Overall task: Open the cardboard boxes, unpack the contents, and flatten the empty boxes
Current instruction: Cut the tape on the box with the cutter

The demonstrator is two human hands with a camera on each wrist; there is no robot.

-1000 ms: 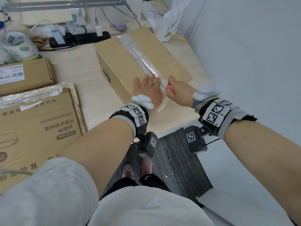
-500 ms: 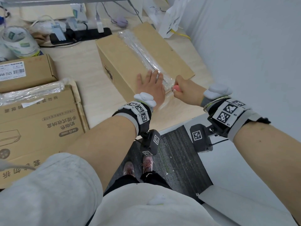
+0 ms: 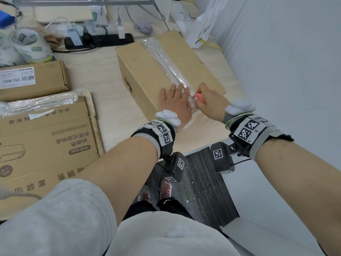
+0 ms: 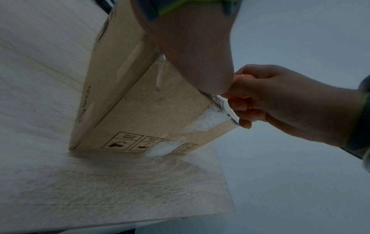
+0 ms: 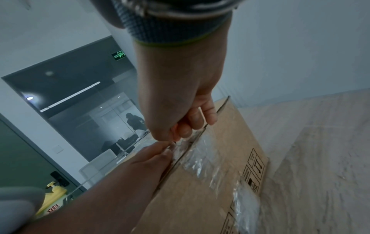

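Note:
A brown cardboard box (image 3: 151, 71) stands on the pale wooden table (image 3: 99, 85), its top seam sealed with clear tape (image 3: 162, 54). My left hand (image 3: 175, 102) lies flat on the near end of the lid, just left of the seam. My right hand (image 3: 208, 100) grips a pink-handled cutter (image 3: 199, 97) whose tip sits at the taped seam near the box's front edge. In the left wrist view the right hand (image 4: 270, 98) is a fist at the box's (image 4: 140, 110) top corner. In the right wrist view my curled fingers (image 5: 192, 123) hover over the taped edge of the box (image 5: 210, 182).
A flattened printed carton (image 3: 46, 141) lies at the left, with a small labelled box (image 3: 33, 80) behind it. A black power strip (image 3: 99, 40), packets (image 3: 29, 43) and a white bag (image 3: 203, 24) crowd the back. A wall runs along the right; the table's edge is just before me.
Both hands keep their places at the near end of the seam. The head view has shifted slightly, so the box sits a little lower in the picture.

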